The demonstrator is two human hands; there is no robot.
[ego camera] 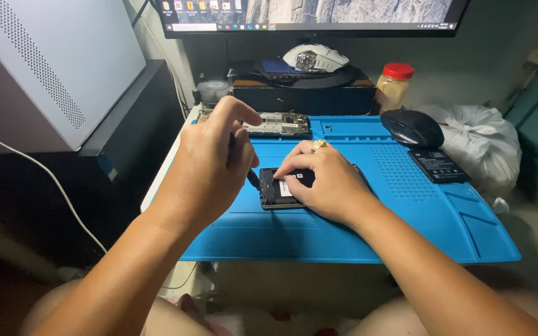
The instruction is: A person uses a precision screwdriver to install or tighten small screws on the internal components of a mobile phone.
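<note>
— What is the right hand (325,177) doing?

— It is lying flat across an opened phone (276,188), pressing it down onto the blue mat (368,230). The fingers are curled over the phone's top edge, and a gold ring (319,145) is showing on one of them.

— And the left hand (210,165)?

— It is pinching a thin dark tool (251,177), with the fingers clenched around the handle. The tip is pointing down at the phone's left edge, touching it or just beside it; I cannot tell which.

— Where is the phone sitting?

— Near the middle of the mat, a little left of centre, with its back off and the insides showing.

— What else is lying around?

— A circuit board (278,124) is resting at the mat's far edge, beyond the left hand. A black mouse (412,127) is sitting at the far right of the mat, and a flat black battery (438,165) is lying just in front of it. Behind the mat a jar with a red lid (393,86) is standing near a white plastic bag (481,140). A white mouse (314,58) is sitting on a dark stand under the monitor (309,15), and a pale computer case (51,68) is standing to the left.
</note>
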